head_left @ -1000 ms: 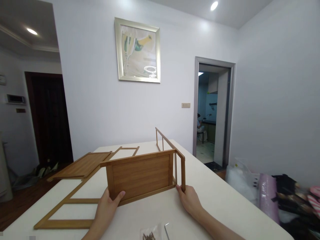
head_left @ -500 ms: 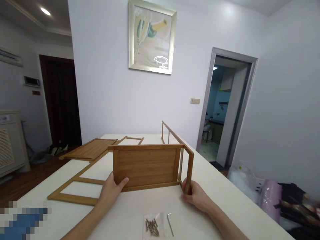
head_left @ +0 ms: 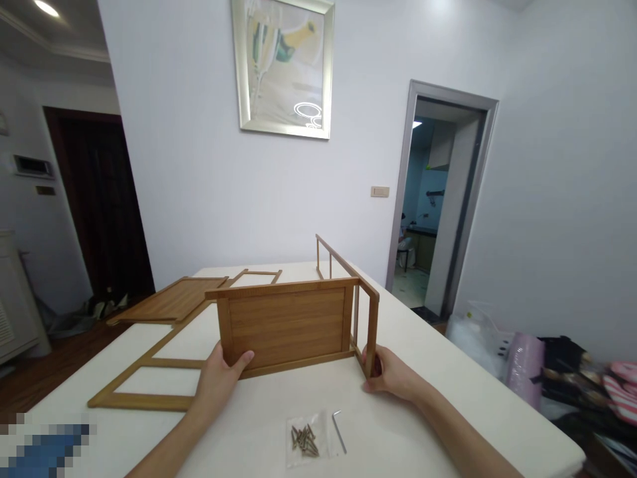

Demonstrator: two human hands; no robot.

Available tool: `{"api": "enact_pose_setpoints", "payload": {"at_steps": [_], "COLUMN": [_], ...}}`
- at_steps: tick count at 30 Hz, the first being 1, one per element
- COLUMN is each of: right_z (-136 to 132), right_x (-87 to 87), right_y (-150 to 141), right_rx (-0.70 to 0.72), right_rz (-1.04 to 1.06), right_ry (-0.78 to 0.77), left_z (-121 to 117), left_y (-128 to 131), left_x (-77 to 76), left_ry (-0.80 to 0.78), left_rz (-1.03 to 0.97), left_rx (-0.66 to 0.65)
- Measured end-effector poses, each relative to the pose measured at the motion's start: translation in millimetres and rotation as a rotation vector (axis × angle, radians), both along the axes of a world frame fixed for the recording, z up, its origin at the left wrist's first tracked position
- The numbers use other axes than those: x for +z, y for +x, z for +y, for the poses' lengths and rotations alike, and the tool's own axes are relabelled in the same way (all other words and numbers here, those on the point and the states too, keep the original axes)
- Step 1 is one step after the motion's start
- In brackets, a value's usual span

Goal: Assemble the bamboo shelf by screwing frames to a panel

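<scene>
Wood panel (head_left: pixel 286 325) is up on its long side around the middle of our white table (head_left: pixel 263 428), and we've got both hands busy with it and its neighbor. Our left hand (head_left: pixel 216 382) has the panel pinched at the near left lower corner, thumb flat on the face that's toward us, the rest of the fingers mostly out of sight behind it. Our right hand (head_left: pixel 393 377) is closed around the near post of the upright side frame (head_left: pixel 372 332), right down by its bottom corner. That frame runs away from us toward the far end, and the panel's right end butts up against it, roughly square. We honestly can't tell if the two are joined or just touching, or whether the panel's bottom edge sits on the tabletop.

Over on the left we've got a matching flat frame (head_left: pixel 142 401) lying down, with a second panel (head_left: pixel 172 300) at its far left, poking out past the table's left edge. Near us, between our forearms, there's a clear plastic bag (head_left: pixel 321 451) with a little pile of screws (head_left: pixel 304 441), and a hex key (head_left: pixel 339 435) just to its right. Past the table on the right we can see a pink roll (head_left: pixel 525 372) in some clutter, and a framed picture (head_left: pixel 236 79) hangs on the far wall.
</scene>
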State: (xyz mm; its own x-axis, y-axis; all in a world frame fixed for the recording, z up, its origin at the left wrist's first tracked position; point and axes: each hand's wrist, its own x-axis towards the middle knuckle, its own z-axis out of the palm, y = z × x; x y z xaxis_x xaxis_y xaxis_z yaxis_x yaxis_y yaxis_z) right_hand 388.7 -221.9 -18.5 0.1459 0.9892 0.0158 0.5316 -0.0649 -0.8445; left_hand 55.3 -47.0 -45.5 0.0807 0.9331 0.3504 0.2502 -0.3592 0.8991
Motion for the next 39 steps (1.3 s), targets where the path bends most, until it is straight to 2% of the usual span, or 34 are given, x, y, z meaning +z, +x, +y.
{"api": "enact_pose_setpoints", "payload": {"at_steps": [6,12,16,19,22,25,30,34,39], "right_z": [-1,-8,-25,-41,-53,-58,-53,-49,-48], "right_x": [2.3,12.0,16.5,5.7,-11.3,-21.1,-14.6,-13.2,-24.5], "right_y": [11,13,6,-12,-44,-82,-129,-143,-143], "right_rx": [0.042,-0.027,-0.079,-0.183,-0.333,-0.272,-0.108,-0.023,-0.008], "right_rz": [0.016,0.004,-0.123,-0.223,-0.238,-0.234,-0.261,-0.349,-0.461], "right_ry": [-0.009,-0.087,-0.126,-0.011,0.145,0.235,0.263,0.260,0.328], "left_z": [-2,0,2,4,5,4,0,-1,-2], "left_y": [-2,-4,-5,-6,-6,-6,-5,-4,-5], "left_x": [1.6,-0.1,-1.5,-3.5,-4.9,-3.8,0.4,0.8,1.8], "left_ry": [-0.007,-0.025,-0.018,0.010,0.020,0.012,0.002,-0.019,-0.016], "left_rz": [0.060,0.069,0.092,0.105,0.131,0.148,0.158,0.116,0.121], "left_rx": [0.019,0.022,0.034,0.046,0.068,0.078,0.085,0.068,0.058]}}
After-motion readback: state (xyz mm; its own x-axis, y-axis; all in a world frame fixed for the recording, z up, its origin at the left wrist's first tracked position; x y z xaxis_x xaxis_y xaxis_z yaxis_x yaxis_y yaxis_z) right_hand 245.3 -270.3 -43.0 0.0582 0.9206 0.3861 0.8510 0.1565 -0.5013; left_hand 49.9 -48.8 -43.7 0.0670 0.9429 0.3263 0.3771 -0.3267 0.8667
